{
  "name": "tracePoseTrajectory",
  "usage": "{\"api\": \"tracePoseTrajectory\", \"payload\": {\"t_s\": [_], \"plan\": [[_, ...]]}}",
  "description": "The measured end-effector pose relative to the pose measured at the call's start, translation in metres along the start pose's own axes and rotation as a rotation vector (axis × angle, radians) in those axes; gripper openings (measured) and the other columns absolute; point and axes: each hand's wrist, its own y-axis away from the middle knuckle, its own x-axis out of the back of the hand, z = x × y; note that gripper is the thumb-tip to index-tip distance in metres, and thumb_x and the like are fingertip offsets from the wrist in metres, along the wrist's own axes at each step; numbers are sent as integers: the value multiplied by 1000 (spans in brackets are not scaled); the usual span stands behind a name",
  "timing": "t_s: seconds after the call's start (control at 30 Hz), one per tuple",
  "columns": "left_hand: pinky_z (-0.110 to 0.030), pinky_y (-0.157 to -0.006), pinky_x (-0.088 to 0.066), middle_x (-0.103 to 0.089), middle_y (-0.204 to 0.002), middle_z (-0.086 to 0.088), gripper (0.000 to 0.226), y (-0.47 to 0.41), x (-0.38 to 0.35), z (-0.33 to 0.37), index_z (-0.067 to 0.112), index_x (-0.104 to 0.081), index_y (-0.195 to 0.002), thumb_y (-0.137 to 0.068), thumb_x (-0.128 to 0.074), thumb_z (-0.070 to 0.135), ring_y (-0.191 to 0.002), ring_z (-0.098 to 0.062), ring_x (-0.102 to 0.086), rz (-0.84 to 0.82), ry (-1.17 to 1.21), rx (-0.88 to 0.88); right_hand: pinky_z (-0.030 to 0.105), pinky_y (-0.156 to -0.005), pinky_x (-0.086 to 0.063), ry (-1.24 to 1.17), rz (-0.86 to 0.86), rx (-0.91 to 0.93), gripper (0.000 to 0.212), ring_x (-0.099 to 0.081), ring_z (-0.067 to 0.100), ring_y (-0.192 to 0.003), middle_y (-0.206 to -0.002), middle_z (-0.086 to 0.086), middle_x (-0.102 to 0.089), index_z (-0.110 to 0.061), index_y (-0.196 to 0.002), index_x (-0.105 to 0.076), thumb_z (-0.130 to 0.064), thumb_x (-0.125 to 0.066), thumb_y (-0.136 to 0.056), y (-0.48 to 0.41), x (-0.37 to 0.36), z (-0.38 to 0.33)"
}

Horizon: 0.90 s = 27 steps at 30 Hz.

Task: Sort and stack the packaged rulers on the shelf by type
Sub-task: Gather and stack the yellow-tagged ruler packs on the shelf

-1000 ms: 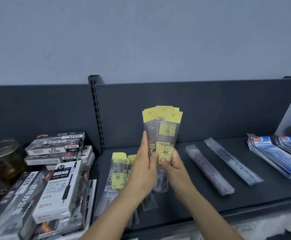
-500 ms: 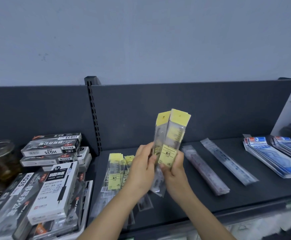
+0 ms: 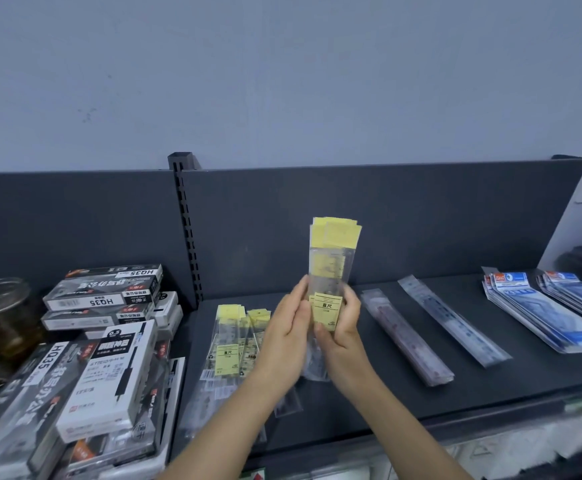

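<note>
A bundle of yellow-topped rulers point(image 3: 331, 268) is held upright above the shelf point(image 3: 490, 386), in front of the dark back panel point(image 3: 403, 220). Its yellow header cards are fanned slightly at the top and a yellow label is turned toward the camera. The bundle is grasped low down by both hands. The left hand point(image 3: 287, 330) is closed against its left edge with the thumb at the front. The right hand point(image 3: 345, 327) is wrapped round its right edge, with the thumb laid across the lower part of the label. The clear lower ends of the packets are seen below the hands; whether the shelf is touched by them cannot be told

Just left of the hands, a loose pile of yellow-labelled rulers point(image 3: 228, 341) is laid flat on the shelf, partly hidden by the left forearm. To the right, a reddish long ruler pack point(image 3: 407, 337) and a clear long ruler pack point(image 3: 454, 320) are laid at an angle, side by side but apart. Farther right a blue-packaged stack point(image 3: 539, 313) is set down, with a second blue stack point(image 3: 577, 296) just beside it at the shelf's end. Beyond the slotted upright point(image 3: 187, 230), on the neighbouring section, pen boxes point(image 3: 105, 362) are piled, and a glass jar point(image 3: 2, 317) is seen at the far left
</note>
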Motion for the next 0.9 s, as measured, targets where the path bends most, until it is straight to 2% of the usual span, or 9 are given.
{"api": "tracePoseTrajectory", "payload": {"t_s": [0.07, 0.17, 0.23, 0.37, 0.5, 0.57, 0.7, 0.8, 0.9], "plan": [[-17, -109, -29, -40, -141, 18, 45, 6, -6, 2, 34, -29, -146, -102, -34, 25, -128, 12, -34, -11, -2, -27, 17, -98, -43, -53, -10, -5, 76, -50, -3, -122, -138, -19, -44, -50, -139, 0, -6, -46, -97, 2, -2, 2], [-5, -99, -29, -41, -136, 15, 51, 8, -15, 4, 32, -27, -147, -101, -39, 14, -120, 18, -35, 18, -36, -65, 25, -103, -44, -71, -31, 1, 86, -48, 7, -127, -147, -5, -40, -37, -149, 7, 3, -46, -94, -1, -3, -1], [-9, -101, -33, -43, -134, 15, 52, 7, -18, 3, 34, -31, -144, -99, -40, 9, -119, 16, -38, 71, -26, -59, 27, -101, -46, -83, -57, -29, 86, -53, 9, -123, -142, -2, -46, -38, -150, 1, 7, -44, -92, -3, -1, -1], [-31, -107, -40, -48, -134, 12, 52, 5, -16, -3, 35, -37, -141, -97, -44, 7, -124, 1, -45, 126, -2, -40, 27, -103, -44, -88, -70, -48, 77, -51, 7, -125, -138, -11, -51, -38, -149, -15, 5, -46, -92, -3, 3, 1], [-23, -106, -39, -46, -132, 12, 54, 8, -13, 0, 36, -33, -142, -98, -44, 7, -122, 5, -44, 98, -10, -58, 13, -87, -47, -123, -61, -75, 69, -57, 0, -116, -126, -18, -58, -40, -141, -28, 8, -43, -94, 1, 3, -1], [-18, -102, -39, -46, -128, 13, 52, 11, -15, 0, 36, -33, -141, -98, -42, 7, -118, 8, -44, 81, -42, -77, 14, -82, -49, -120, -61, -89, 66, -60, 2, -111, -122, -12, -62, -39, -139, -32, 9, -42, -94, 3, 2, 1], [-8, -91, -40, -47, -118, 10, 51, 13, -20, -1, 31, -37, -140, -98, -39, 3, -108, 10, -45, 122, -99, -79, 28, -93, -52, -45, -28, -108, 66, -53, 14, -121, -135, 3, -46, -36, -148, -21, -13, -50, -93, 6, -6, 6], [-8, -90, -40, -50, -115, 13, 53, 10, -19, 2, 40, -40, -133, -97, -41, 1, -105, 10, -47, 131, -45, -53, 19, -77, -53, 45, -20, -139, 67, -53, 5, -108, -123, -3, -33, -31, -151, -12, -13, -47, -97, 3, -6, 1], [-16, -98, -43, -56, -121, 20, 50, 4, -13, 7, 42, -45, -130, -97, -45, 4, -114, 7, -50, 106, 72, 35, 24, -96, -46, 203, -39, -93, 72, -51, 5, -109, -120, -3, -32, -35, -151, -2, -6, -42, -98, -3, 1, -7]]}}
